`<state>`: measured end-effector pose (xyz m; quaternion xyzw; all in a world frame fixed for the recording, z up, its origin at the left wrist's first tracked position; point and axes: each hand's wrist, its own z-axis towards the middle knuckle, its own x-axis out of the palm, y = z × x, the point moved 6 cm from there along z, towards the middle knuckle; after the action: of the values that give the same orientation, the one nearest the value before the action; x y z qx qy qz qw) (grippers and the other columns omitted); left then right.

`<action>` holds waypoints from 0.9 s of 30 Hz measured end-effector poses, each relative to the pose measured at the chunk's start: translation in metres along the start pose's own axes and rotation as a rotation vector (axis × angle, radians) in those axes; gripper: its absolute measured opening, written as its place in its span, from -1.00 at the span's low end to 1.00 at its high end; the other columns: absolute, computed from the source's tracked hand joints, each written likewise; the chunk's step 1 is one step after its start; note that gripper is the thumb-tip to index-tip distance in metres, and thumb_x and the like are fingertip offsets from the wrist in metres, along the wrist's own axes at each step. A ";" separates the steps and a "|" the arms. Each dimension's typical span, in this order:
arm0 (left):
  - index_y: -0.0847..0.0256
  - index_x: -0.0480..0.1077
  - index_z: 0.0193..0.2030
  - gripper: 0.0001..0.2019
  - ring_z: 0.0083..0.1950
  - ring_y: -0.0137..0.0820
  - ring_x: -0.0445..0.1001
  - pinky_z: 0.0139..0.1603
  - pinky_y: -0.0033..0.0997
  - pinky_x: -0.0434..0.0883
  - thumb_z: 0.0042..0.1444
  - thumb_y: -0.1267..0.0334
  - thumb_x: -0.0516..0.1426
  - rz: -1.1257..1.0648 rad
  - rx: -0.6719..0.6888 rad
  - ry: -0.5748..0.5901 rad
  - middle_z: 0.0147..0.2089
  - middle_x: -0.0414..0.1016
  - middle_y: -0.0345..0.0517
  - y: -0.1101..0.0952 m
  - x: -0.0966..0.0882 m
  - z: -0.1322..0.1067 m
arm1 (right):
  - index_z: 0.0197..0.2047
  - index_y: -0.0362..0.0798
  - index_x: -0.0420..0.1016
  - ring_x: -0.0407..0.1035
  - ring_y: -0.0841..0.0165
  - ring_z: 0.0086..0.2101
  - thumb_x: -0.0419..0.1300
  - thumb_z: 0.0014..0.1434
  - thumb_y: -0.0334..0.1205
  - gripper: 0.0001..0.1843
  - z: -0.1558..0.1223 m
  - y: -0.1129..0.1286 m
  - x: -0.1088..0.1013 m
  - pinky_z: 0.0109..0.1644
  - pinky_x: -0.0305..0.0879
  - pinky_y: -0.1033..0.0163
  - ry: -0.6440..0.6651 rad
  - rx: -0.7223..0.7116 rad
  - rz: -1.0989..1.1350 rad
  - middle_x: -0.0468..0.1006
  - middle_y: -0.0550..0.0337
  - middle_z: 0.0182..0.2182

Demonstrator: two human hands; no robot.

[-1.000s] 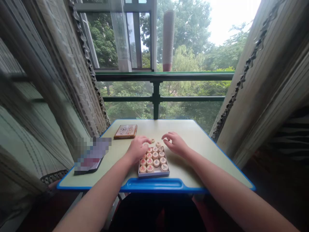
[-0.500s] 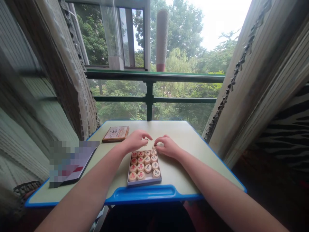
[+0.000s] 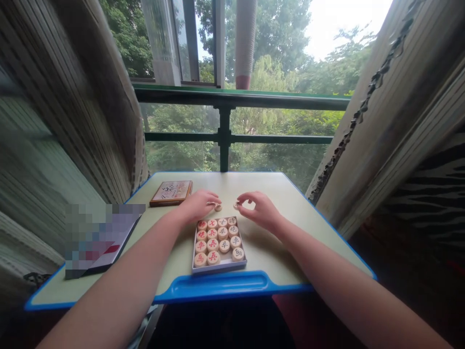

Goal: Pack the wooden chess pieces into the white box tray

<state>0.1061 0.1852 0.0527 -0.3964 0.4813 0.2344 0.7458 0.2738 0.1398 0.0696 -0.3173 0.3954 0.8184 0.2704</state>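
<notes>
My left hand [image 3: 200, 204] is closed on a round wooden xiangqi piece [image 3: 218, 207] at the tabletop, beyond the box. Across from it, my right hand [image 3: 260, 209] pinches another xiangqi piece [image 3: 236, 206] between thumb and fingertips, partly covered by them. Just below both hands lies a shallow open box [image 3: 232, 264] holding rows of xiangqi pieces. Red characters mark the pieces in its left columns, such as one xiangqi piece [image 3: 213, 257]; black ones mark the right columns. A gap shows in the front row, left of the black-marked piece [image 3: 238, 254].
The pale table [image 3: 308, 252] has a blue rim and a blue pencil groove [image 3: 220, 282] at its front. A decorated box lid [image 3: 170, 192] lies behind my left forearm. A partly blurred flat item [image 3: 112, 242] rests at the left edge. Curtains flank a green railing [image 3: 225, 138].
The view has tilted down slightly. My left hand has lowered onto its piece, and my right hand has shifted slightly right with its piece, now away from the box edge.
</notes>
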 end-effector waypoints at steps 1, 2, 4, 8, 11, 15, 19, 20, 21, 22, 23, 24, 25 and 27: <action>0.12 0.53 -0.17 -0.69 0.10 -0.22 0.34 0.17 -0.24 0.25 0.02 0.33 0.02 -0.007 -0.007 0.023 0.06 0.44 -0.11 0.002 0.003 0.000 | -0.24 -0.06 0.49 0.34 0.37 -0.33 0.23 0.02 -0.24 -0.81 -0.002 0.006 0.000 -0.20 0.24 0.25 0.029 -0.030 0.039 0.57 0.17 -0.33; 0.11 0.54 -0.19 -0.68 0.09 -0.24 0.35 0.16 -0.27 0.26 0.00 0.35 0.01 -0.019 -0.014 0.038 0.07 0.44 -0.13 0.004 0.004 0.000 | -0.22 -0.06 0.48 0.34 0.38 -0.33 0.23 0.02 -0.24 -0.79 -0.003 0.013 0.001 -0.21 0.25 0.26 0.078 -0.073 0.073 0.56 0.18 -0.32; 0.11 0.55 -0.23 -0.68 0.05 -0.27 0.39 0.14 -0.34 0.28 -0.03 0.40 0.01 -0.053 -0.020 0.058 0.03 0.47 -0.15 0.004 0.006 0.000 | -0.21 -0.07 0.49 0.33 0.38 -0.31 0.23 0.02 -0.26 -0.78 -0.007 0.026 0.003 -0.19 0.26 0.25 0.150 -0.143 0.108 0.56 0.17 -0.30; 0.16 0.55 -0.25 -0.69 -0.05 -0.32 0.45 0.05 -0.42 0.34 -0.05 0.40 0.01 -0.112 -0.021 0.054 -0.11 0.55 -0.16 0.001 0.003 -0.001 | -0.22 -0.08 0.52 0.35 0.35 -0.23 0.22 0.03 -0.29 -0.81 -0.014 0.042 0.006 -0.09 0.25 0.22 0.243 -0.222 0.149 0.54 0.12 -0.27; 0.18 0.54 -0.23 -0.70 -0.06 -0.32 0.44 0.04 -0.39 0.34 -0.06 0.39 0.03 -0.110 -0.025 0.000 -0.10 0.54 -0.14 -0.001 -0.002 -0.002 | -0.23 -0.09 0.51 0.34 0.35 -0.21 0.23 0.04 -0.27 -0.82 -0.020 0.050 0.007 -0.07 0.24 0.22 0.316 -0.263 0.183 0.53 0.11 -0.27; 0.18 0.55 -0.27 -0.71 -0.10 -0.29 0.45 0.00 -0.34 0.34 -0.05 0.35 0.02 -0.070 -0.034 0.012 -0.16 0.56 -0.10 0.001 0.000 -0.001 | -0.26 -0.09 0.50 0.31 0.34 -0.23 0.27 0.00 -0.24 -0.81 -0.028 0.061 0.008 -0.05 0.21 0.21 0.404 -0.328 0.183 0.50 0.13 -0.31; 0.18 0.54 -0.25 -0.71 -0.15 -0.29 0.46 -0.07 -0.34 0.37 -0.03 0.30 0.02 -0.087 -0.119 -0.025 -0.18 0.56 -0.11 0.010 0.002 0.000 | -0.28 -0.07 0.52 0.26 0.33 -0.26 0.31 -0.04 -0.17 -0.77 -0.033 0.069 0.010 -0.06 0.21 0.19 0.451 -0.355 0.128 0.42 0.15 -0.36; 0.18 0.54 -0.24 -0.71 -0.16 -0.29 0.46 -0.07 -0.35 0.37 -0.03 0.30 0.02 -0.091 -0.130 -0.032 -0.19 0.56 -0.11 0.011 0.002 0.000 | -0.28 -0.07 0.52 0.25 0.33 -0.26 0.31 -0.05 -0.17 -0.76 -0.034 0.070 0.011 -0.06 0.21 0.20 0.461 -0.351 0.116 0.41 0.15 -0.37; 0.19 0.53 -0.24 -0.71 -0.18 -0.29 0.47 -0.07 -0.35 0.37 -0.03 0.30 0.02 -0.093 -0.138 -0.036 -0.19 0.56 -0.11 0.012 0.002 0.000 | -0.28 -0.07 0.52 0.24 0.33 -0.26 0.31 -0.05 -0.17 -0.76 -0.035 0.071 0.011 -0.07 0.20 0.20 0.472 -0.347 0.106 0.40 0.16 -0.37; 0.19 0.53 -0.24 -0.71 -0.19 -0.30 0.47 -0.07 -0.35 0.37 -0.03 0.30 0.02 -0.091 -0.142 -0.041 -0.19 0.57 -0.11 0.012 0.002 0.000 | -0.29 -0.07 0.52 0.24 0.32 -0.26 0.32 -0.06 -0.17 -0.76 -0.036 0.071 0.012 -0.07 0.20 0.20 0.485 -0.342 0.096 0.39 0.15 -0.37; 0.19 0.53 -0.24 -0.71 -0.20 -0.30 0.47 -0.07 -0.34 0.37 -0.03 0.30 0.02 -0.087 -0.146 -0.050 -0.18 0.56 -0.11 0.012 0.001 -0.001 | -0.29 -0.07 0.52 0.23 0.32 -0.26 0.32 -0.07 -0.18 -0.77 -0.036 0.072 0.013 -0.07 0.20 0.21 0.498 -0.341 0.087 0.39 0.15 -0.37; 0.19 0.53 -0.24 -0.71 -0.21 -0.30 0.47 -0.06 -0.34 0.37 -0.03 0.30 0.02 -0.083 -0.150 -0.061 -0.18 0.56 -0.10 0.012 0.000 -0.001 | -0.29 -0.07 0.52 0.23 0.32 -0.26 0.32 -0.07 -0.19 -0.77 -0.037 0.073 0.013 -0.07 0.20 0.21 0.510 -0.341 0.080 0.39 0.15 -0.36; 0.20 0.53 -0.23 -0.71 -0.21 -0.30 0.47 -0.06 -0.34 0.37 -0.03 0.31 0.02 -0.081 -0.154 -0.071 -0.18 0.56 -0.10 0.011 -0.001 -0.002 | -0.30 -0.07 0.52 0.23 0.33 -0.27 0.32 -0.07 -0.19 -0.77 -0.038 0.073 0.014 -0.07 0.20 0.21 0.521 -0.344 0.074 0.39 0.15 -0.37; 0.21 0.53 -0.23 -0.70 -0.21 -0.31 0.47 -0.07 -0.36 0.37 -0.03 0.32 0.01 -0.081 -0.155 -0.083 -0.18 0.56 -0.09 0.009 -0.004 -0.003 | -0.30 -0.07 0.52 0.23 0.34 -0.30 0.32 -0.06 -0.18 -0.78 -0.038 0.074 0.015 -0.07 0.19 0.20 0.536 -0.352 0.062 0.39 0.16 -0.37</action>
<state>0.0963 0.1885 0.0523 -0.4619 0.4138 0.2568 0.7412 0.2241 0.0709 0.0751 -0.5512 0.3143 0.7695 0.0724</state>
